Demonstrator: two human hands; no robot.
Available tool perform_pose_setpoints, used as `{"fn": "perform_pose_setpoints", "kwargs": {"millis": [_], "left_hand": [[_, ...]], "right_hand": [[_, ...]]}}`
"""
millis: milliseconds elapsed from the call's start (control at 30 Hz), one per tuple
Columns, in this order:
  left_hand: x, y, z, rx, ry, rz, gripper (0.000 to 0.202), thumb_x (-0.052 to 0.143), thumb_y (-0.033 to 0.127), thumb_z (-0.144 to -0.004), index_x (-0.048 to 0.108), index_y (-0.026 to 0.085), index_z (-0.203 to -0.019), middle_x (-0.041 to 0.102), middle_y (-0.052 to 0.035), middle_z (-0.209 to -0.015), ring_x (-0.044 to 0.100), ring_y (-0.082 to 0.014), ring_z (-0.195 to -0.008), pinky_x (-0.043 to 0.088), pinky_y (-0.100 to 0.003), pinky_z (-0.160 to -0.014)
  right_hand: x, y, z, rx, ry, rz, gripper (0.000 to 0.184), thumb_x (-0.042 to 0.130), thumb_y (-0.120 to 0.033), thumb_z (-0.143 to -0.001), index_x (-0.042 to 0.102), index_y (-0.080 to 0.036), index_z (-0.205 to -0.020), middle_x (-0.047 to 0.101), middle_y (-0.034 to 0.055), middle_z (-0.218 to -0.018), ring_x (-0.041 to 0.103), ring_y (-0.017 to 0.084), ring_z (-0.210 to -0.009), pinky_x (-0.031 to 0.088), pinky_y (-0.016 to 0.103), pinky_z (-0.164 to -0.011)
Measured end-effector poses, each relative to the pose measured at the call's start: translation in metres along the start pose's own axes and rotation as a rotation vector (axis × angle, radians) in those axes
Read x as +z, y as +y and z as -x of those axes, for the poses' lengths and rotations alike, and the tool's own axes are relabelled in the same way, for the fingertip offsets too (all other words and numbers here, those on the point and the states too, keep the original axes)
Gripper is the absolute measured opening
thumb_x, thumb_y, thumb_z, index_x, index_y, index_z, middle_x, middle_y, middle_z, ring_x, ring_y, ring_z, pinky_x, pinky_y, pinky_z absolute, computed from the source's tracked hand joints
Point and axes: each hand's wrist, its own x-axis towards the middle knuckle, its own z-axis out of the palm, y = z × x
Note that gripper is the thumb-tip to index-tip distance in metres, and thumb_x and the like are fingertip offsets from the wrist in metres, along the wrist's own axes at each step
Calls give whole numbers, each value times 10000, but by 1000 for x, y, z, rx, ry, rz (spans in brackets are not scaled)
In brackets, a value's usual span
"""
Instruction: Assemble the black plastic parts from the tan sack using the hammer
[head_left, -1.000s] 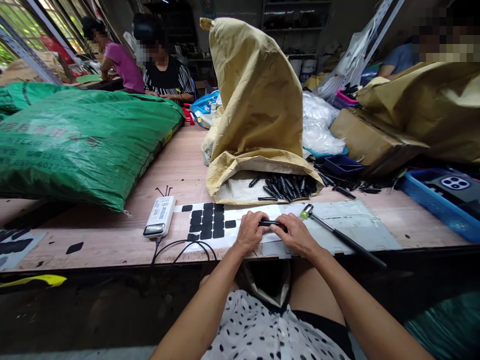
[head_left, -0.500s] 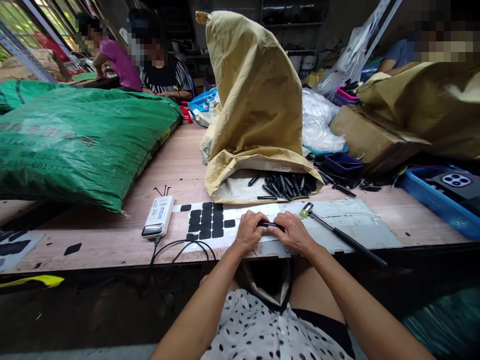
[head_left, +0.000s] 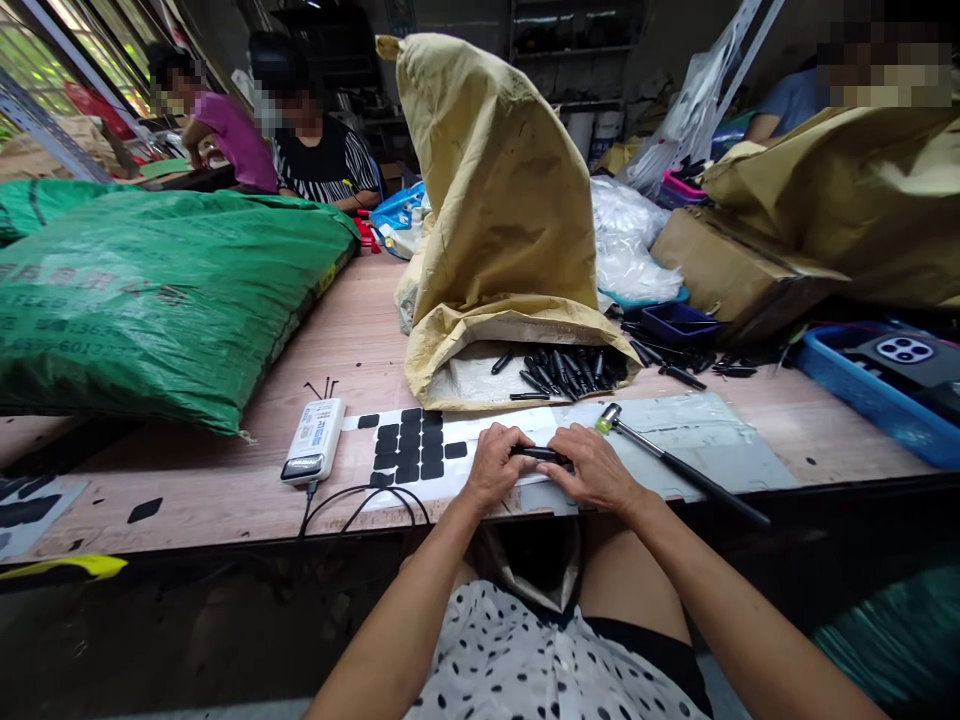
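Note:
A slim black cylindrical part (head_left: 538, 453) lies level between my two hands, just above the table's front edge. My left hand (head_left: 496, 463) is closed on its left end. My right hand (head_left: 589, 463) pinches the other end, with the fingertips partly hiding it. Beyond them, a tan sack (head_left: 502, 190) lies with its mouth towards me, and several similar black parts (head_left: 562, 372) rest in the opening. A hammer (head_left: 660, 455) with a yellowish-green face and black handle lies right of my right hand, on a pale sheet (head_left: 720, 430).
Black square stickers (head_left: 409, 445) on white backing lie left of my hands, beside a white power bank (head_left: 315, 440) with a black cable. A green sack (head_left: 165, 300) fills the left. A blue tray (head_left: 870, 400) holds a phone (head_left: 900, 350) at right. Other people sit behind the table.
Both hands keep hold of the black part, and more of it shows between them now. My right fingers have shifted slightly on it. The whole view has moved a little.

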Motion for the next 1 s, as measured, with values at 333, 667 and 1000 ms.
{"fn": "perform_pose_setpoints", "kwargs": {"millis": [333, 667, 1000], "left_hand": [[1, -1, -1, 4, -7, -31, 88, 687, 187, -823, 702, 215, -905, 616, -23, -899, 556, -210, -957, 407, -369, -913], [2, -3, -1, 13, 6, 18, 117, 711, 135, -775, 685, 214, -857, 636, -20, -911, 555, -210, -961, 414, -370, -920], [3, -1, -2, 4, -16, -38, 143, 722, 146, -772, 684, 226, -884, 641, -15, -913, 555, -215, -973, 417, -373, -906]], "right_hand": [[4, 2, 1, 1, 2, 3, 170, 574, -345, -975, 629, -205, -897, 626, 44, -887, 499, 205, -865, 335, 337, -773], [12, 1, -2, -66, 56, 10, 203, 540, -218, -956, 573, -189, -758, 585, 61, -835, 439, 209, -830, 321, 355, -762], [-3, 33, 19, 24, 117, -15, 181, 616, -303, -923, 647, -196, -1066, 636, 74, -986, 520, 234, -932, 375, 370, -848]]}}
